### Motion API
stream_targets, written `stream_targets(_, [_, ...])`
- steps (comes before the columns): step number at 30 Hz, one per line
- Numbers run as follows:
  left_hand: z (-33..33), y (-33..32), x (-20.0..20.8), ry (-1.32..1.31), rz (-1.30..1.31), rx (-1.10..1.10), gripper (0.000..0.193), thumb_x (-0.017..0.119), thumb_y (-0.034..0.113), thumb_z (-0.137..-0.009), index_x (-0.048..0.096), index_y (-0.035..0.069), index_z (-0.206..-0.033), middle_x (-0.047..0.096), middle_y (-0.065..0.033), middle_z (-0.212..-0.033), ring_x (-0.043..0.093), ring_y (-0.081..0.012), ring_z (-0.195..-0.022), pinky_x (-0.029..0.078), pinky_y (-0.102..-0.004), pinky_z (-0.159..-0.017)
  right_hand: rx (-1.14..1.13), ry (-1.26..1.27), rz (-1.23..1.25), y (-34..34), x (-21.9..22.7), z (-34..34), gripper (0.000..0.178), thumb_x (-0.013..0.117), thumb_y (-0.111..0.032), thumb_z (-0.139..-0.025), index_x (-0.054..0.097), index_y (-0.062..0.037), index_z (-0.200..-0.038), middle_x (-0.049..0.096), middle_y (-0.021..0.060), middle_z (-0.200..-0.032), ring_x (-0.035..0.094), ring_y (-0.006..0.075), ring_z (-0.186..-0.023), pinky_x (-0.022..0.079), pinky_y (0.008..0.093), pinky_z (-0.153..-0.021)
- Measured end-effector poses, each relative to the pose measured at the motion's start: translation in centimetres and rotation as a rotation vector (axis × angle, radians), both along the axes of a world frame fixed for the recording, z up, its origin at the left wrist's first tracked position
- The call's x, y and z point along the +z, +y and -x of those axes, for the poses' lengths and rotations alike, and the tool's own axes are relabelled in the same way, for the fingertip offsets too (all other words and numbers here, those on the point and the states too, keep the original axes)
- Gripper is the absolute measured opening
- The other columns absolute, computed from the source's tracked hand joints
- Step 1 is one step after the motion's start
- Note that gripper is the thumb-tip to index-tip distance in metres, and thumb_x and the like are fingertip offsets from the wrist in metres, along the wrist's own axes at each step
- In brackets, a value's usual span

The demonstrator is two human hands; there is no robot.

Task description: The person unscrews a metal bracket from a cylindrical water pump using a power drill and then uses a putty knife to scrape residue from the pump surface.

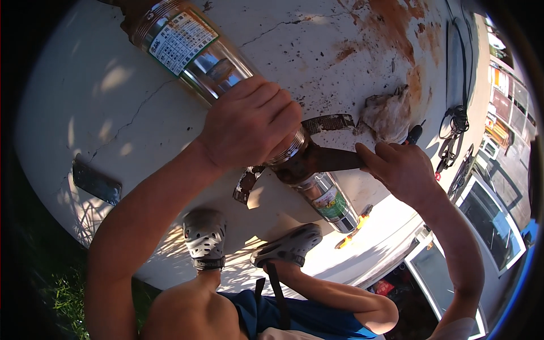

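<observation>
My left hand (252, 122) is wrapped over a shiny steel cylinder (235, 71) with a white printed label, which lies slanting across the pale ground. Below that hand, a rusty brown joint (294, 167) links it to a second steel cylinder (328, 201) with a green label. My right hand (399, 170) is closed on a dark, flat, blade-like tool (337, 160), whose far end meets the joint. Its grip is mostly hidden by my fingers. A perforated metal strip (328, 123) lies beside the joint, and another perforated piece (247, 184) lies on its other side.
A crumpled dirty rag (388, 115) lies beyond my right hand, near a dark-and-orange handle (415, 134). A black cable (456, 122) is coiled at the right. A phone (96, 181) lies left, an orange-yellow tool (354, 228) near the lower cylinder. Reddish-brown stains (391, 28) mark the ground.
</observation>
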State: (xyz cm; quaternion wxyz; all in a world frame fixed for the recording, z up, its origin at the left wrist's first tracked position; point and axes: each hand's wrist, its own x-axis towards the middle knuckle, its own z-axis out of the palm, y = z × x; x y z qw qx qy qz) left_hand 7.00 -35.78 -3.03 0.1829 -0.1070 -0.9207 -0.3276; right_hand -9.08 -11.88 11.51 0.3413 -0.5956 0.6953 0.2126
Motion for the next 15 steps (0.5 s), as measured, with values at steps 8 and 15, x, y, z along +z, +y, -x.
stream_targets(8, [0.1, 0.1, 0.0, 0.005, 0.002, -0.005, 0.018, 0.065, 0.02, -0.088, 0.065, 0.004, -0.096, 0.068, -0.0114, -0.1, 0.067, -0.0289, -0.098, 0.052, -0.0433, -0.093, -0.57, 0.027, 0.349, 3.4, 0.5, 0.3, 0.034, 0.062, -0.022, -0.103, 0.064, -0.004, -0.132, 0.062, 0.0096, -0.079, 0.063, 0.0263, -0.06, 0.053, 0.0386, -0.057])
stream_targets(15, [0.3, 0.2, 0.0, 0.02, -0.017, 0.005, 0.018, 0.064, 0.02, -0.088, 0.065, 0.004, -0.096, 0.067, -0.0111, -0.098, 0.066, -0.0294, -0.093, 0.052, -0.0429, -0.089, -1.163, -0.508, -0.025, 3.6, 2.7, -1.0, 0.039, 0.049, -0.029, -0.112, 0.066, 0.0034, -0.125, 0.043, 0.0004, -0.055, 0.044, 0.0069, -0.051, 0.035, 0.0303, -0.051])
